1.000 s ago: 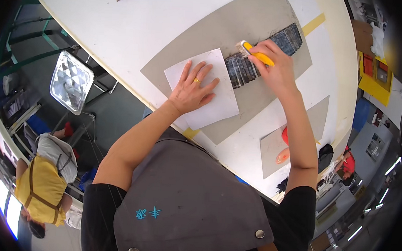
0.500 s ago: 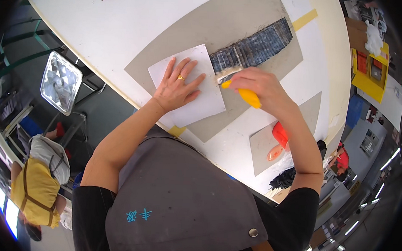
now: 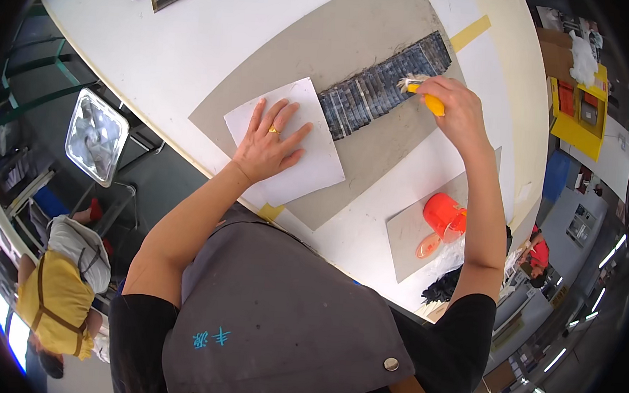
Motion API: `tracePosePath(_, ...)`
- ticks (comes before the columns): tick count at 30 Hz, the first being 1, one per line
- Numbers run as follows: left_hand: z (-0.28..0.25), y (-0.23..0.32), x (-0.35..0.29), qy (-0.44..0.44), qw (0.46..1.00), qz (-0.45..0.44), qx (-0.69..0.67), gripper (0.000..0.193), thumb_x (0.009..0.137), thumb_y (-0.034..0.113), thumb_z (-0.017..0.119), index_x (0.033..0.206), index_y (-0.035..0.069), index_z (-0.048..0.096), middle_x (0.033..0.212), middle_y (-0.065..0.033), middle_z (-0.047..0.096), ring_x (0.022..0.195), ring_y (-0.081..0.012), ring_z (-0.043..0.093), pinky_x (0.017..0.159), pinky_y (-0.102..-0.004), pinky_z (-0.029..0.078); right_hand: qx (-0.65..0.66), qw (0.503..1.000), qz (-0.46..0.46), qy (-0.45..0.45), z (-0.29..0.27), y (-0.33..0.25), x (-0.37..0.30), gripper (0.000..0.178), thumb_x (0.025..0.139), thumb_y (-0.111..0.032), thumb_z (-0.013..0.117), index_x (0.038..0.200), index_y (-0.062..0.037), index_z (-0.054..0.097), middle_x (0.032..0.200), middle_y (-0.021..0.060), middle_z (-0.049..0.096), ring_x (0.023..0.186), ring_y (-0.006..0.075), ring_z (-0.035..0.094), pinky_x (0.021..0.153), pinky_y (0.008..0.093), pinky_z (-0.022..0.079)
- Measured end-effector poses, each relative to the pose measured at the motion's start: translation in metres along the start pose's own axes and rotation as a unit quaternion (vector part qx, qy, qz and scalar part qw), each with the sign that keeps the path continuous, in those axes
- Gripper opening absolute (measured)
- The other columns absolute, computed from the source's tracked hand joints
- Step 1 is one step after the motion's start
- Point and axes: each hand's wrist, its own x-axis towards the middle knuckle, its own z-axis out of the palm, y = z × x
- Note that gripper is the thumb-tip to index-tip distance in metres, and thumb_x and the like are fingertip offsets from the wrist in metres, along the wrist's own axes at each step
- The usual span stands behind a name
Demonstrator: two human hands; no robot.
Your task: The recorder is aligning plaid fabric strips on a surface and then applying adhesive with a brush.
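Our left hand [image 3: 271,146] lies flat with fingers spread on a white sheet of paper [image 3: 289,142], pressing it onto the grey board [image 3: 365,42] on the white table [image 3: 194,41]. Our right hand [image 3: 456,108] is clenched around a yellow-handled brush [image 3: 423,95], whose bristles touch the dark plaid fabric strip [image 3: 384,83] just beside the paper.

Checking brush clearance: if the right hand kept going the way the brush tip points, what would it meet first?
Probably the dark striped fabric strip: the right hand holds a yellow-handled brush whose bristles seem to be at the strip's edge already, though height is unclear.
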Motion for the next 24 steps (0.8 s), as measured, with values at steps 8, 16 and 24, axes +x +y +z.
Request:
tracePosePath(8,-0.001,0.0,0.002,0.005,1.0,0.011,0.008,0.054,0.08,0.034,0.076,0.13,0.023,0.06,0.147,-0.013,0.043,0.139,-0.033,0.038,0.118,-0.0594,0.025,0.102,0.993,0.035,0.047,0.022,0.016,0.031,0.015,0.081,-0.009,0.075,0.095,-0.0148,0.073,0.095,0.0013,0.069,0.088,0.0242,0.068,0.076,0.0327,0.054)
tracePosePath(16,-0.001,0.0,-0.002,-0.004,1.0,0.001,0.003,0.053,0.08,0.033,0.076,0.131,0.024,0.061,0.146,-0.0128,0.043,0.139,-0.0337,0.038,0.119,-0.0598,0.024,0.169,0.978,-0.121,0.012,0.03,-0.061,0.011,0.019,0.078,-0.005,0.072,0.095,-0.013,0.072,0.097,0.0002,0.07,0.091,0.0241,0.067,0.075,0.0345,0.054)
tracePosePath(24,0.001,-0.001,-0.004,0.009,1.0,0.002,0.005,0.054,0.08,0.033,0.076,0.131,0.025,0.061,0.145,-0.0119,0.044,0.139,-0.0325,0.039,0.12,-0.0581,0.024,0.176,0.978,-0.109,-0.03,0.025,-0.096,-0.008,0.015,0.08,-0.004,0.072,0.094,-0.0098,0.069,0.099,0.0029,0.07,0.093,0.0244,0.067,0.075,0.0351,0.054)
